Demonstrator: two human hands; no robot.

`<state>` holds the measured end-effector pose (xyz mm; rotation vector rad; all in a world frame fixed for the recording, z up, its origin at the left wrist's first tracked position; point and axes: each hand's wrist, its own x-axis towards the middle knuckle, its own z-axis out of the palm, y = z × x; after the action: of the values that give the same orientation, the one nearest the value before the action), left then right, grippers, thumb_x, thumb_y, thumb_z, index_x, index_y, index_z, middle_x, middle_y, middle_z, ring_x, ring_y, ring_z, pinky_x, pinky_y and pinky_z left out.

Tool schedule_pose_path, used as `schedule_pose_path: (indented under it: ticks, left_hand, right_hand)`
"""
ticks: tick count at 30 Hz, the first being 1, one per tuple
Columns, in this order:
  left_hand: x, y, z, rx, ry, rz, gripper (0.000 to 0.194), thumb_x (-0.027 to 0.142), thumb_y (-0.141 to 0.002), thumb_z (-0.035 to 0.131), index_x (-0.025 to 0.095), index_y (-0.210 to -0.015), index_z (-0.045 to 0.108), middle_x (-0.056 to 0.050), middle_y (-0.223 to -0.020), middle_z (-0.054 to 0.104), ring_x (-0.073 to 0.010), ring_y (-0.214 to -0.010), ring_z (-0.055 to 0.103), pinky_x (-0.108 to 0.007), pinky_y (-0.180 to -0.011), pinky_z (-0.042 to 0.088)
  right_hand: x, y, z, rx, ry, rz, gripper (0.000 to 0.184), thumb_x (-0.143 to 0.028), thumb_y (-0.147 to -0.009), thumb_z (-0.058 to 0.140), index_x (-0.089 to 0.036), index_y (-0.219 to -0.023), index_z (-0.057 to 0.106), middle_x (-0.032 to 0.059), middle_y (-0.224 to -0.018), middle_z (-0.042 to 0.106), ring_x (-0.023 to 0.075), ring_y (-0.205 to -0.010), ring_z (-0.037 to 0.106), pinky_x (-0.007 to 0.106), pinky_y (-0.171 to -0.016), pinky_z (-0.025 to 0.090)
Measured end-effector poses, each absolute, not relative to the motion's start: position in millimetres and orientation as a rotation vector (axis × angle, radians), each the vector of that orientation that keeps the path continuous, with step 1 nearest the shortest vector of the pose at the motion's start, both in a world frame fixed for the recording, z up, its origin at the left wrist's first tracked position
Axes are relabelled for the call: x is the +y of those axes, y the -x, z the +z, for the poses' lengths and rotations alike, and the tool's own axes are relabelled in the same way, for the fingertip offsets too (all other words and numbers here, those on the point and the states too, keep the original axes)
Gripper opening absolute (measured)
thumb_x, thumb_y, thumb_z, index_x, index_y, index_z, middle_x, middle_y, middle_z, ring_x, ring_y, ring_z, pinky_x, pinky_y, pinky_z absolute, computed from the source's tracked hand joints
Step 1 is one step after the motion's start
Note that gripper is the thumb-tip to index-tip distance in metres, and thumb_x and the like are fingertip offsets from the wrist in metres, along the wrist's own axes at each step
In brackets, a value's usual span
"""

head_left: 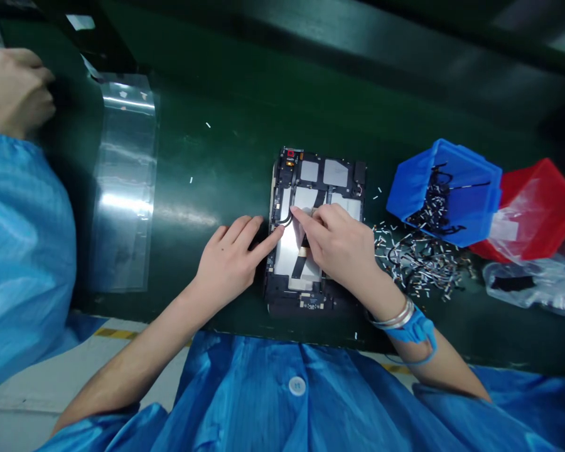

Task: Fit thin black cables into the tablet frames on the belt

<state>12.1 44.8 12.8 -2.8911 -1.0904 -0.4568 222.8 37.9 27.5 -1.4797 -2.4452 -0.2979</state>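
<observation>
Pinching a thin, flexible black cable (286,218) narrowly with the right hand (341,242), extending the index finger of the left hand (228,260) beside it, working over a rigid but fragile tablet chassis (311,176) at twelve o'clock, safest gripped by its edges.

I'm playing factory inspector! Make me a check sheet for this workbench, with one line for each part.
Surface: dark green mat, scattered with small bits.
Job's things: opened tablet frame with metal plates, lying flat.
Clutter: short wires with pale ends, heaped loosely right of the frame.
Hands: left hand points a finger at the frame; right hand presses its fingertips on it, wearing bracelets and a blue wrist strap.
Cables: thin black cable curving between the hands; more wires in a blue bin.
Surroundings: red bin, plastic bag, clear plastic sheet, another person's hand and blue sleeve.
</observation>
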Motion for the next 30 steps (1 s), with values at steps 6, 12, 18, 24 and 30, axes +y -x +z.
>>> schedule_pose_path:
  ticks: [6,12,18,24,30]
  left_hand:
    - [47.3,-11.4,11.7,-1.111,2.927,-0.439,0.051,0.001,-0.085,0.041,0.019,-0.130,0.056,-0.016,-0.117,0.063,-0.0291,-0.107,0.059,-0.037,-0.073,0.050]
    - [29.7,-1.8,20.0,-1.525,3.068,-0.782,0.059,0.013,-0.092,0.043,0.019,-0.148,0.027,-0.015,-0.127,0.058,-0.0264,-0.116,0.056,-0.042,-0.091,0.050]
    - [-14.0,-8.9,13.6,-1.742,3.137,-0.786,0.058,0.036,-0.096,0.047,0.028,-0.150,0.027,-0.012,-0.153,0.036,-0.0322,-0.142,0.031,-0.056,-0.112,0.032]
    - [-22.9,-22.5,29.8,-2.664,2.900,-1.345,0.053,0.042,-0.088,0.057,0.041,-0.141,0.046,0.003,-0.143,0.051,-0.0288,-0.124,0.054,-0.046,-0.099,0.053]
    - [8.0,-34.0,58.8,-3.164,2.272,-1.843,0.033,0.032,-0.076,0.067,0.038,-0.108,0.073,0.003,-0.111,0.069,-0.0135,-0.061,0.060,-0.020,-0.036,0.052]
  right_hand:
    - [57.2,-225.8,26.2,-2.409,1.665,-0.273,0.036,-0.015,-0.096,0.040,-0.018,-0.120,0.067,0.0044,-0.074,0.062,0.0159,-0.069,0.051,0.028,-0.053,0.030]
    - [7.8,-246.9,48.2,-2.076,1.828,-0.204,0.033,-0.025,-0.095,0.046,-0.014,-0.119,0.067,0.0033,-0.071,0.065,0.0141,-0.066,0.057,0.025,-0.057,0.039]
    - [-60.7,-254.3,37.3,-1.808,2.228,-0.019,0.044,-0.043,-0.093,0.048,-0.011,-0.109,0.071,0.0035,-0.057,0.063,0.0148,-0.050,0.053,0.026,-0.049,0.034]
    - [-62.9,-244.1,36.2,-1.396,2.112,0.627,0.047,-0.046,-0.091,0.048,-0.015,-0.121,0.065,-0.0021,-0.058,0.058,0.0120,-0.050,0.050,0.025,-0.054,0.039]
    - [-72.3,-256.3,40.1,-1.268,1.675,0.755,0.041,-0.040,-0.095,0.045,-0.017,-0.123,0.064,-0.0016,-0.069,0.062,0.0107,-0.059,0.053,0.025,-0.059,0.044]
